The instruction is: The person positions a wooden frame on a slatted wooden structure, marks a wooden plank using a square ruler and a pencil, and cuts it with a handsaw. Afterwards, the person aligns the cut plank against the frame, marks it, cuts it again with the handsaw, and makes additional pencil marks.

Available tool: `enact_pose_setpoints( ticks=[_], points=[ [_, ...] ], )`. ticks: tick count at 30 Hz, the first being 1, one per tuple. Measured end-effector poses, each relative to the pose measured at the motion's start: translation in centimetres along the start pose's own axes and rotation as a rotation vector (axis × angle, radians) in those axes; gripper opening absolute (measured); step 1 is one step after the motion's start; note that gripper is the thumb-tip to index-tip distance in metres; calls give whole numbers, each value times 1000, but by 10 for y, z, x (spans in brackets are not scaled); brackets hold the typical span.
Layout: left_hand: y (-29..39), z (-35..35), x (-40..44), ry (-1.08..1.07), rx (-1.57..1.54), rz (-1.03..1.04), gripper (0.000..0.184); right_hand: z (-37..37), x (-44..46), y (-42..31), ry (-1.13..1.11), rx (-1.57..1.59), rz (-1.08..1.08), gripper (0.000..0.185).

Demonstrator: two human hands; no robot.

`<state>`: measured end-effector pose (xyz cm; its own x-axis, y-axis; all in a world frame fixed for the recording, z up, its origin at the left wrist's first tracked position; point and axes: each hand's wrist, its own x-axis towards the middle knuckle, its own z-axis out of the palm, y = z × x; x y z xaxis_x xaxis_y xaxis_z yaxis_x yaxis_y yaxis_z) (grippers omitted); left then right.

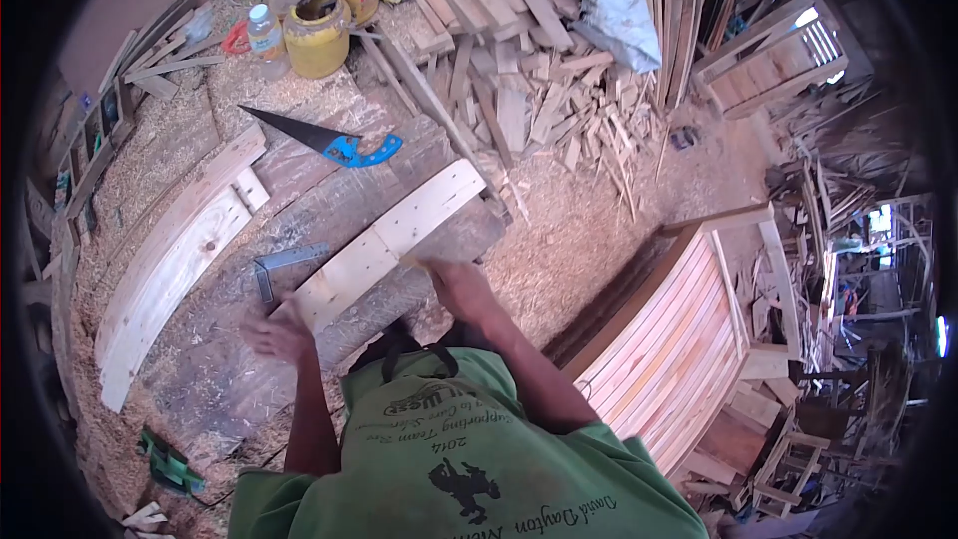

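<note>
A pale wooden board point(364, 258) lies slantwise on the workbench in front of me, with a dark line across its middle. My left hand point(277, 335) is at its near left end, slightly blurred, fingers stretched out and apart. Beside the board's near edge, my right hand point(459, 289) is closed, with a small thin tip showing at the fingers; I cannot make out what it is. A metal try square point(289, 259) rests just beyond the board. Farther off lies a handsaw point(319, 140) with a blue handle.
Curved wooden pieces point(180, 265) lie on the bench's left. A yellow tub point(317, 35) and a clear bottle point(264, 35) stand at the back. Wood offcuts point(559, 105) are heaped beyond. A slatted wooden panel point(669, 339) stands at my right. A green tool point(170, 461) lies lower left.
</note>
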<state>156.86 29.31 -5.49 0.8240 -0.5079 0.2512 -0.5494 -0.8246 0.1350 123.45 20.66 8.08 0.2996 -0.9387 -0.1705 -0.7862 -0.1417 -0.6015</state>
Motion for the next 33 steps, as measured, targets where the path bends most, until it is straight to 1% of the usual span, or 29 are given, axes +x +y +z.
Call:
enact_pose_setpoints(
  ticks=[1,3,5,7,8,10,11,12,13,14,16,18,19,20,22,23,24,25,26,27,30,32,33],
  points=[
    [21,-51,1,-204,-208,254,102,13,-12,15,-34,37,2,32],
    [21,-69,4,-452,-365,597,111,24,-34,27,-91,40,7,31],
    [4,-54,7,-555,-255,766,126,28,-50,28,-130,65,17,31],
    [-7,-76,28,-645,-172,671,124,24,-63,30,-146,89,42,30],
    [-10,-82,33,-695,-137,619,123,25,-70,35,-113,127,47,29],
    [-66,-43,54,-524,-97,561,117,26,-84,45,-52,199,64,29],
    [-89,-35,67,-485,-87,466,116,25,-92,50,-40,204,88,29],
    [-112,-31,81,-421,-100,430,110,23,-100,54,-30,208,114,29],
    [-139,6,84,-104,125,468,104,22,-107,55,-24,210,143,30],
    [-136,4,89,145,22,378,95,21,-112,57,-44,200,182,29],
    [-111,-7,92,90,-115,368,85,17,-120,60,-79,173,261,29],
    [-54,-30,91,-320,-199,354,77,12,-124,58,-102,211,254,29],
    [-26,-35,83,-246,-160,339,69,7,-124,55,-102,229,248,29],
    [-19,-19,80,-280,-172,290,66,-3,-123,49,-179,200,286,30],
    [-10,24,83,-324,-219,187,60,-12,-119,43,-180,262,348,32],
    [-6,31,85,-400,-308,150,51,-13,-119,48,-145,256,335,33],
    [-5,36,84,-349,-290,152,50,-14,-119,52,-118,255,325,33],
    [-7,40,81,-300,-262,153,49,-24,-116,41,-99,320,386,33],
    [-4,37,80,-253,-229,151,48,-28,-113,42,-81,347,399,34],
    [-1,35,89,-383,-213,50,46,-30,-112,44,-70,376,416,34],
    [-3,39,96,-436,-492,2,41,-43,-112,44,-78,435,450,37],
    [4,39,85,-281,-799,225,38,-41,-109,50,-80,480,474,38],
    [26,12,79,-352,-774,293,39,-40,-104,52,-96,462,507,36]
  ],
)
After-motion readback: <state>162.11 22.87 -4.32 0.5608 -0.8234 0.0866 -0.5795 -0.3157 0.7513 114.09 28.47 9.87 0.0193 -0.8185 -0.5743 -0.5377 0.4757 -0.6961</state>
